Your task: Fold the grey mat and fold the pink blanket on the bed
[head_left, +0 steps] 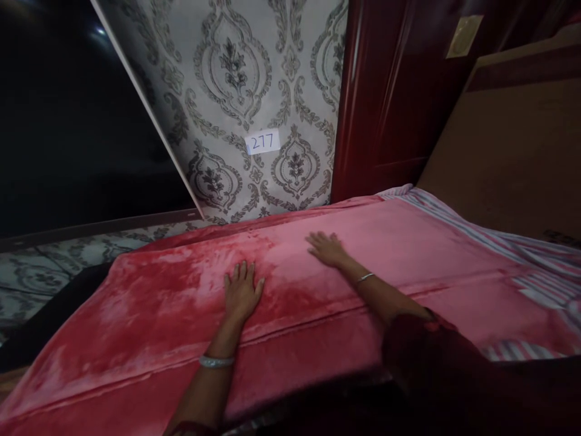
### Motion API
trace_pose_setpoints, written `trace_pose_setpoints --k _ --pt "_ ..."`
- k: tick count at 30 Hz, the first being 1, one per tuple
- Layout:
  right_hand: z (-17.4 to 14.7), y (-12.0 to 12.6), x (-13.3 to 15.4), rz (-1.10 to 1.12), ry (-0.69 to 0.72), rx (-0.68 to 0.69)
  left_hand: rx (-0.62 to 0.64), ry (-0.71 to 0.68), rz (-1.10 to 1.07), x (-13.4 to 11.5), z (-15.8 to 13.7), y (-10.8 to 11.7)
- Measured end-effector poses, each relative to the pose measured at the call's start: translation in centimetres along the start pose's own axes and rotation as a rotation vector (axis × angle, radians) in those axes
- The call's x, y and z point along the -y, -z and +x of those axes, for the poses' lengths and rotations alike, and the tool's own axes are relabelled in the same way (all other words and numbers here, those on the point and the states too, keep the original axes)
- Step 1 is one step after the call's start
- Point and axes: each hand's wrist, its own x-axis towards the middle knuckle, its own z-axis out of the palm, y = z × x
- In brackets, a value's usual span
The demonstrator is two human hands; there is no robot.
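Observation:
A pink and red plush blanket (158,315) lies spread over a long surface against the wall, with crease lines running along its length. My left hand (241,292) rests flat on its darker red part, fingers apart. Farther right and a little farther back, my right hand (327,248) lies palm down on the smooth pale pink part, its fingers stretched out. Neither hand grips anything. Bracelets circle both wrists. At the right end, a striped cloth (481,233) shows along the blanket's edge.
A large dark television screen (86,121) stands at the left. Patterned wallpaper (290,97) behind bears a paper label (262,141) reading 277. A dark red wooden panel (376,91) and a big cardboard box (521,145) are at the right.

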Motion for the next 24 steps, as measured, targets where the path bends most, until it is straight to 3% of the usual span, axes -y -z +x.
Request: trace_pose_setpoints --k 5,7,9,12,17,20,22,24 --pt "-5.2 1.8 -11.9 -0.061 -0.347 -0.018 0.013 0.002 -0.015 -0.1 0.1 0.1" --pt "-6.7 2.2 -14.2 -0.069 -0.5 -0.061 0.025 0.008 -0.038 -0.2 0.1 0.1" --pt "-7.1 2.3 -14.1 -0.059 -0.578 -0.117 0.039 0.017 -0.078 -0.3 0.1 0.3" --pt "-6.3 2.3 -8.9 -0.03 -0.408 -0.142 0.053 0.028 -0.148 -0.3 0.0 1.0" --pt "-6.0 1.6 7.4 0.095 0.124 -0.061 0.111 0.067 -0.152 1.2 -1.7 2.9" --pt "-6.9 0.1 15.6 0.184 0.334 0.004 0.124 0.123 -0.085 3.3 -4.0 3.5" --pt "-7.4 -1.2 18.8 0.211 0.408 0.03 0.121 0.181 -0.042 4.8 -5.6 3.3" --pt "-7.7 -2.4 19.9 0.207 0.447 0.038 0.147 0.242 -0.023 6.0 -6.9 2.8"
